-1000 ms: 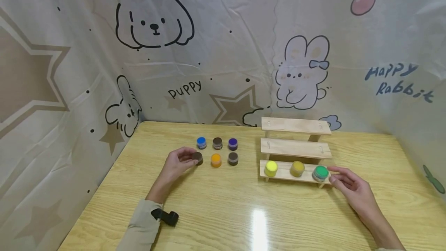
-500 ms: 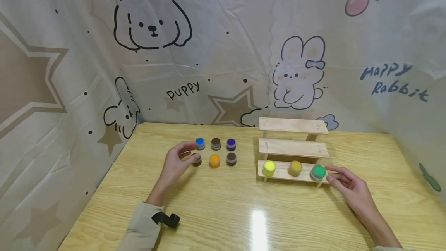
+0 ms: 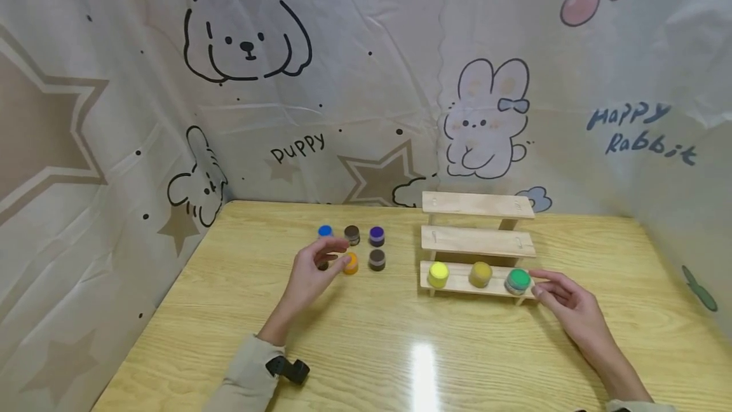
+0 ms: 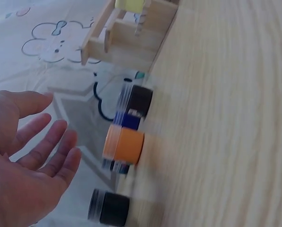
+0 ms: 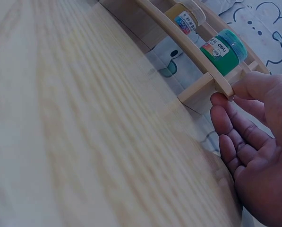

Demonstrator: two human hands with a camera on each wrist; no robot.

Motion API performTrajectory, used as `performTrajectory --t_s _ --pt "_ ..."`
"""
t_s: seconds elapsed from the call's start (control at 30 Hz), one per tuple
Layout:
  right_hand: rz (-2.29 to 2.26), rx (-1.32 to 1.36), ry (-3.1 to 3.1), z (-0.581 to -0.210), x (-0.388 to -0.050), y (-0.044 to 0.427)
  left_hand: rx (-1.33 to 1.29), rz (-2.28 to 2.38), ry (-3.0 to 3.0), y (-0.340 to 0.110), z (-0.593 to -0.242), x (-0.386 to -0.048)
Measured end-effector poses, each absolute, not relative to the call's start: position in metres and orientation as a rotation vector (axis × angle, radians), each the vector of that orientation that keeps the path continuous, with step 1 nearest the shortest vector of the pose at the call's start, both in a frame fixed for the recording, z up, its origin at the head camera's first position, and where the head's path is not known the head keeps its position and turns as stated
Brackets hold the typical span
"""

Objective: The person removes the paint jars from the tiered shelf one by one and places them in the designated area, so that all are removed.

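Note:
My left hand (image 3: 311, 272) hovers with parted, relaxed fingers at the orange paint jar (image 3: 351, 264); the left wrist view shows a gap between them. A dark jar (image 3: 323, 266) is partly hidden behind that hand, and another dark jar (image 3: 377, 260) stands right of the orange one. Behind them are a blue jar (image 3: 325, 231), a dark brown jar (image 3: 351, 234) and a purple jar (image 3: 377, 236). My right hand (image 3: 572, 310) pinches the right end of the wooden tiered shelf's (image 3: 477, 240) lowest board, beside a green jar (image 5: 224, 52).
On the lowest board a yellow jar (image 3: 438, 274) and an ochre jar (image 3: 481, 274) stand left of the green one. A printed curtain (image 3: 366, 81) hangs behind the wooden table (image 3: 366, 336). A black strap (image 3: 288, 370) sits on the left sleeve.
My left hand has let go of the dark jar at the front left, lifted off and moved right to the orange jar. The right hand stays at the shelf's end.

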State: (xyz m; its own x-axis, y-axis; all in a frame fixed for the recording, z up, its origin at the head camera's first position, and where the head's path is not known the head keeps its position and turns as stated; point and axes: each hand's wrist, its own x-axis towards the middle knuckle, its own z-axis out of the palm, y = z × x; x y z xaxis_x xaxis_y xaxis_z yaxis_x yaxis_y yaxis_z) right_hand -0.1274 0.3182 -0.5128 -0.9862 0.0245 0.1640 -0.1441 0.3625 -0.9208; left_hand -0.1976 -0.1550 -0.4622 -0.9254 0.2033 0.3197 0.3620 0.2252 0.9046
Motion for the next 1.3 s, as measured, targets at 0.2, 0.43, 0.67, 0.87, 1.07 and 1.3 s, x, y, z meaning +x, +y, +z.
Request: performTrajectory --t_s 0.2,0.43,0.67,0.87,1.07,1.3 --pt "1.702 0.109 -2.465 -0.512 -0.126 0.318 -0.595 -1.822 -2.332 -0.138 -0.462 -0.194" --pt "1.682 0.109 -2.475 -0.512 -0.126 0.318 -0.620 -1.782 -2.402 -0.111 -0.456 -0.192" --pt "1.703 0.132 -2.451 -0.511 -0.126 0.318 -0.714 -1.856 -2.380 -0.089 -0.455 -0.190" --pt "1.683 0.115 -2.469 -0.513 -0.126 0.319 -0.747 -1.835 -2.428 -0.071 -0.458 -0.189" --pt "1.655 0.101 -2.495 -0.515 -0.126 0.318 -0.782 -1.836 -2.449 -0.053 -0.460 -0.189" --pt "1.661 0.113 -2.484 -0.514 -0.127 0.318 -0.795 -1.754 -2.522 -0.034 -0.465 -0.189"
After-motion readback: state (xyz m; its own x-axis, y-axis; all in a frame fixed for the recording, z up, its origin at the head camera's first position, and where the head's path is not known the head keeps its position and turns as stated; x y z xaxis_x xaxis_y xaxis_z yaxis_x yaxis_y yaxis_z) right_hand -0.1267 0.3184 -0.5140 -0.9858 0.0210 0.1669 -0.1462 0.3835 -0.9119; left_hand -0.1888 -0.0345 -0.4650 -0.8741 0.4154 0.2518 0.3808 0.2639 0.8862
